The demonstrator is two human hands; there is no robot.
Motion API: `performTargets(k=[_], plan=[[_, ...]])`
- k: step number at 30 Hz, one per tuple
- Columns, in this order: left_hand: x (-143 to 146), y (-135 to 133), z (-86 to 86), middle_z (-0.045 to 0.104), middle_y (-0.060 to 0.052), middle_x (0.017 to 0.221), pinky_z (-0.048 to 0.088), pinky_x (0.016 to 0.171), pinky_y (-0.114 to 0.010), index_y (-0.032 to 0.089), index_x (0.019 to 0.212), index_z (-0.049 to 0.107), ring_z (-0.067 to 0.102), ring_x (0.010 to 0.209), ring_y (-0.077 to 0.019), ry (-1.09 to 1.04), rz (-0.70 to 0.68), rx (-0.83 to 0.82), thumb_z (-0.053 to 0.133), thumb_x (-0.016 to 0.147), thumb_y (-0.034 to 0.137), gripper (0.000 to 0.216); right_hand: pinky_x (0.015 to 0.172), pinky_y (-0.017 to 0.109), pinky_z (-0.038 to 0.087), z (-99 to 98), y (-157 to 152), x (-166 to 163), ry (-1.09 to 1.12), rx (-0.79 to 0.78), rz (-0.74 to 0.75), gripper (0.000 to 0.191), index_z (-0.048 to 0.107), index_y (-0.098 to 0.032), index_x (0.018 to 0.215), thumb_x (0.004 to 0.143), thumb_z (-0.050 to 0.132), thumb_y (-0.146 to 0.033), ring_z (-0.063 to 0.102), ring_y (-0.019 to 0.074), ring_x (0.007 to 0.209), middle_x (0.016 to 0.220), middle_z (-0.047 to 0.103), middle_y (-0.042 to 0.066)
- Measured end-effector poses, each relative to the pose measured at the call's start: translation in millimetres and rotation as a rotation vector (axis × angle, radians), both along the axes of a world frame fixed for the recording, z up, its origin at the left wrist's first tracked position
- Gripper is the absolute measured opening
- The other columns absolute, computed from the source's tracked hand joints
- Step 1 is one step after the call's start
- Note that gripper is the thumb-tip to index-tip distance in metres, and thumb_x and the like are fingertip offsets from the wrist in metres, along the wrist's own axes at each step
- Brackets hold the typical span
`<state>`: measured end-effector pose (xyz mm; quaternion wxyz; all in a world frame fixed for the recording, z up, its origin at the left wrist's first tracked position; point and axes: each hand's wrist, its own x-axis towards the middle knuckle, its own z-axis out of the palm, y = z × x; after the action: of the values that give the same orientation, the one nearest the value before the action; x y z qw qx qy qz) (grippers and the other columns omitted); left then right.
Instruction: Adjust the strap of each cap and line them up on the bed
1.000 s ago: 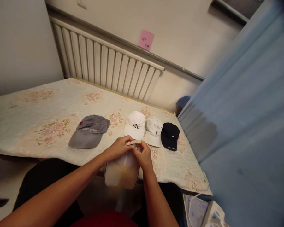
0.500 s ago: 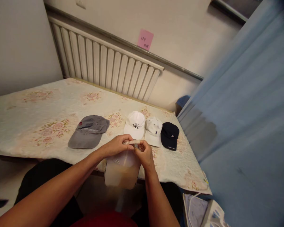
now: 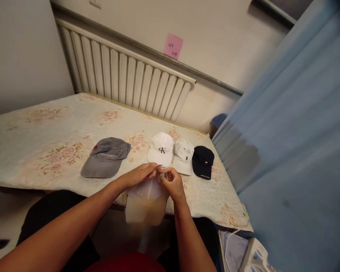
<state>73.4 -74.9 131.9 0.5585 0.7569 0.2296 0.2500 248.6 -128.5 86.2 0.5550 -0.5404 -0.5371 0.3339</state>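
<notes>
Item 1: pale cap (image 3: pixel 145 208), dark edging on the brim; held at the near edge of the floral cover (image 3: pixel 59 128), crown outward, brim pointed back toward the person. Item 2: metal buckle (image 3: pixel 163 175), found at the pale cap's far end. Left hand (image 3: pixel 140 175): placed at the pale cap's far left; fingers gathered together, apparently pinched on a thin strap (image 3: pixel 159 166), contact partly hidden. Right hand (image 3: pixel 173 184): placed at the pale cap's far right; fingers and thumb closed about the buckle, to which this hand is nearer. The pale cap's body is set on the near side of both hands' fingers, its long axis run from strap end to brim. Items 3–6, all laid beyond the pale cap: white lettered cap (image 3: pixel 161 148), slightly right; off-white cap (image 3: pixel 183 155), farther right; black cap (image 3: pixel 203 161), farthest right; gray cap (image 3: pixel 105 158), left, well apart.
</notes>
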Motion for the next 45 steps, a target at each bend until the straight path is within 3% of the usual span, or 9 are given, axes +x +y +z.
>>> performTargets(k=[2,7,16,35,45], plan=[[0,1,-1.9,0.041,0.003,0.065,0.031,0.058,-0.025,0.017,0.089,0.058,0.035,0.059,-0.0122,0.015,0.009,-0.015,0.026,0.093,0.050,0.047,0.067,0.025,0.047,-0.2,0,0,0.008,-0.001,0.005,0.013,0.056,-0.020,0.078,0.066,0.061,-0.018,0.058,0.0134,0.068,0.074,0.061,-0.002],[2,4,-6.7,0.054,0.001,0.080,0.035,0.071,-0.026,0.018,0.088,0.059,0.047,0.075,-0.0146,0.043,0.056,-0.014,0.052,0.080,0.038,0.023,0.070,0.026,0.048,2.3,-2,0,0.059,-0.015,0.008,0.020,0.056,-0.020,0.080,0.063,0.066,-0.018,0.061,0.0151,0.074,0.077,0.063,-0.001],[-1,0,-3.0,0.042,0.006,0.062,0.023,0.051,-0.022,0.018,0.079,0.054,0.035,0.056,-0.0108,0.088,0.306,-0.140,0.055,0.072,0.039,0.023,0.070,0.026,0.048,1.2,-3,1,0.035,-0.031,0.002,0.019,0.057,-0.020,0.082,0.064,0.063,-0.018,0.059,0.0143,0.072,0.076,0.061,-0.002],[-7,2,-5.8,0.039,0.007,0.057,0.019,0.049,-0.022,0.017,0.077,0.053,0.031,0.050,-0.0087,0.083,0.254,-0.252,0.057,0.071,0.037,0.022,0.071,0.026,0.048,0.0,-2,0,0.010,-0.014,-0.004,0.016,0.059,-0.020,0.080,0.065,0.062,-0.018,0.060,0.0145,0.073,0.076,0.063,-0.001],[-10,8,-17.2,0.039,0.008,0.056,0.020,0.047,-0.021,0.018,0.078,0.053,0.031,0.047,-0.0076,0.015,0.210,-0.318,0.058,0.072,0.035,0.019,0.071,0.026,0.047,7.4,-4,-2,-0.008,-0.034,0.024,0.017,0.057,-0.020,0.081,0.065,0.061,-0.016,0.059,0.0140,0.072,0.077,0.061,-0.001]])
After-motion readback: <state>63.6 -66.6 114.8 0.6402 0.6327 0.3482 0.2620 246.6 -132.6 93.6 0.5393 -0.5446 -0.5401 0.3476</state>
